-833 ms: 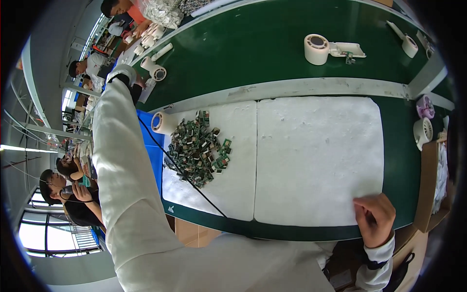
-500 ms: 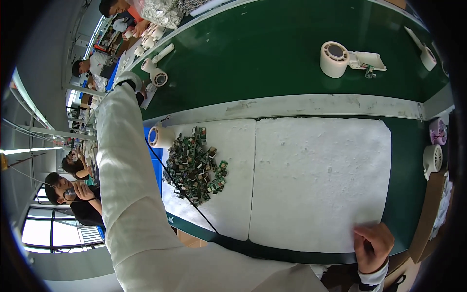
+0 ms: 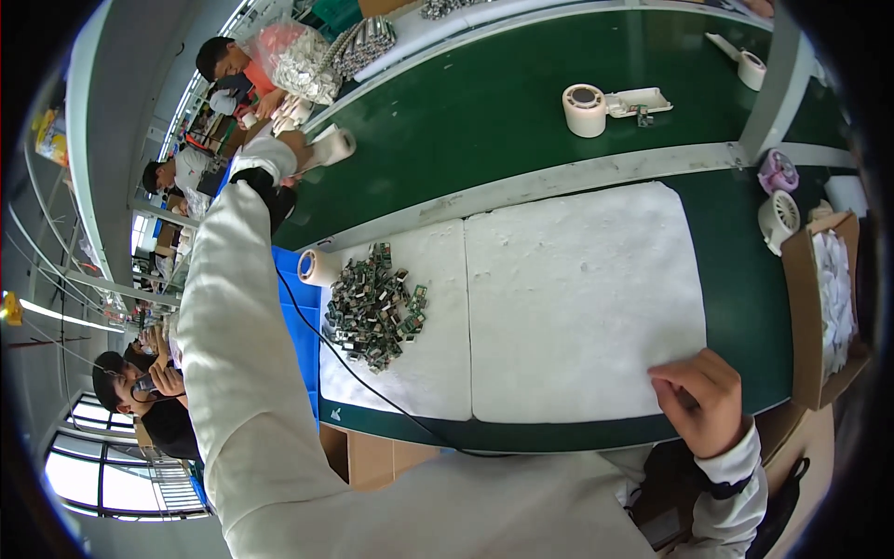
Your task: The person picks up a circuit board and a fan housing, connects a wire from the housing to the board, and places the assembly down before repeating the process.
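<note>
My left arm stretches to the far left, and my left hand [image 3: 296, 152], partly hidden by its sleeve and wristband, is closed on a white handheld fan [image 3: 333, 146] with a round head, at the edge of the green belt. My right hand [image 3: 703, 401] rests at the near right corner of a white padded mat [image 3: 587, 307], its fingers curled in and nothing visible in them. A heap of small green circuit boards [image 3: 372, 312] lies on the left mat [image 3: 445, 363], with a white round fan part [image 3: 318, 267] beside it.
On the belt [image 3: 466, 121] lie a round fan head [image 3: 585, 112] with an opened handle shell [image 3: 638, 101], and another fan [image 3: 745, 65] farther right. A cardboard box [image 3: 819, 307] of white pieces stands at right. A black cable [image 3: 372, 396] crosses the left mat. Co-workers sit at far left.
The view has turned and shifted. My left hand has closed on a fan at the belt's left edge, where fan pieces lay loose before. My right hand stays curled by the mat's near corner.
</note>
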A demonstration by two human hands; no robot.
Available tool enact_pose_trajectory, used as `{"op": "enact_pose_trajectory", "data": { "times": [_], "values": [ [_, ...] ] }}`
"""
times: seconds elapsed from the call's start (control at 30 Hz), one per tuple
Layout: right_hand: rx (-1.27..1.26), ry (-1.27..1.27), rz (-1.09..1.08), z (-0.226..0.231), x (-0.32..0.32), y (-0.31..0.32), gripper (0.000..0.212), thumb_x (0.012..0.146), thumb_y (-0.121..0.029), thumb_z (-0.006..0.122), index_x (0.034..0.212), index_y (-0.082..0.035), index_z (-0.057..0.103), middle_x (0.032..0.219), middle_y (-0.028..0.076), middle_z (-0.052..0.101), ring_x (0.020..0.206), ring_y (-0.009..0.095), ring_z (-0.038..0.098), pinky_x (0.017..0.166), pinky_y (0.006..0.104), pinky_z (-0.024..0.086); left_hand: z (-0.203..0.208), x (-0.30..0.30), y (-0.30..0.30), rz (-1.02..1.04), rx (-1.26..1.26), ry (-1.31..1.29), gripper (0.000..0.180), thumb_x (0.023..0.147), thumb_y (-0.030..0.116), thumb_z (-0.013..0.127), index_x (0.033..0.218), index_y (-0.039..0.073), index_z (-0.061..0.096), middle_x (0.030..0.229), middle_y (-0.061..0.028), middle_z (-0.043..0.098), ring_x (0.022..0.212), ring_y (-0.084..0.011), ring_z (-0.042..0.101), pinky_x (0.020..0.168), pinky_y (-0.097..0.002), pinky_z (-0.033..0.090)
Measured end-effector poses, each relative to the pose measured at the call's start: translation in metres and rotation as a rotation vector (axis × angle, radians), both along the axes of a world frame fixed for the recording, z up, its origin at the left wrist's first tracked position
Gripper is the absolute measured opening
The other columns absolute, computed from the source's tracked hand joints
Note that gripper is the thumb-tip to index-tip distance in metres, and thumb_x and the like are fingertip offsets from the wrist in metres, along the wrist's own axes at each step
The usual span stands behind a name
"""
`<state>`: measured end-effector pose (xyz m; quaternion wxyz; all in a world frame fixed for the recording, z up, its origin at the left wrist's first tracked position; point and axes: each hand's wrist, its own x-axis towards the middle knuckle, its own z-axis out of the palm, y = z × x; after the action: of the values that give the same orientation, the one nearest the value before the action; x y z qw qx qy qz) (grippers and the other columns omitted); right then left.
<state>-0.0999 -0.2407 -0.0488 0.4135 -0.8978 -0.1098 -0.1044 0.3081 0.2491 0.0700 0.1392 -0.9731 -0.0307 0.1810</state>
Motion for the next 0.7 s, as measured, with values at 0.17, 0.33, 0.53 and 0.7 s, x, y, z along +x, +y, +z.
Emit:
{"op": "enact_pose_trajectory", "data": {
  "times": [0.17, 0.33, 0.53, 0.7],
  "values": [
    [0.097, -0.048, 0.029, -0.001, -0.01, 0.001, 0.016, 0.081, 0.004, 0.071, 0.095, -0.004, 0.074, 0.069, 0.007, 0.062, 0.056, 0.017, 0.054, 0.052, 0.027, 0.043, 0.005, -0.139, -0.135, -0.133, -0.675, 0.011, 0.041, 0.101, 0.032, 0.049, 0.129, 0.003, 0.057, 0.082, -0.0099, 0.065, 0.055, -0.0213, 0.066, 0.037, -0.0311, 0.052],
    [0.265, 0.001, -0.056, 0.012, -0.026, 0.015, 0.017, 0.086, 0.0, 0.07, 0.102, -0.003, 0.073, 0.067, 0.006, 0.059, 0.053, 0.013, 0.05, 0.052, 0.0253, 0.041, -0.038, -0.294, -0.248, -0.304, -0.987, 0.437, 0.033, 0.106, 0.033, 0.043, 0.116, 0.003, 0.053, 0.069, -0.01, 0.058, 0.046, -0.0201, 0.062, 0.042, -0.0319, 0.053],
    [0.228, -0.018, -0.113, 0.01, -0.03, 0.028, 0.019, 0.089, -0.003, 0.068, 0.108, -0.003, 0.072, 0.062, 0.007, 0.056, 0.052, 0.012, 0.049, 0.052, 0.0261, 0.041, -0.087, -0.358, -0.283, -0.465, -1.067, 0.416, 0.028, 0.102, 0.023, 0.048, 0.103, -0.004, 0.055, 0.068, -0.019, 0.064, 0.052, -0.0311, 0.065, 0.049, -0.0434, 0.053],
    [-0.039, -0.152, -0.057, -0.003, -0.028, 0.024, 0.019, 0.088, -0.006, 0.07, 0.107, -0.006, 0.072, 0.062, 0.009, 0.059, 0.048, 0.018, 0.054, 0.05, 0.0296, 0.043, -0.094, -0.366, -0.283, -1.127, -0.47, 0.068, 0.02, 0.096, 0.02, 0.056, 0.093, 0.001, 0.06, 0.066, -0.0171, 0.064, 0.059, -0.0313, 0.067, 0.053, -0.043, 0.052]
  ]
}}
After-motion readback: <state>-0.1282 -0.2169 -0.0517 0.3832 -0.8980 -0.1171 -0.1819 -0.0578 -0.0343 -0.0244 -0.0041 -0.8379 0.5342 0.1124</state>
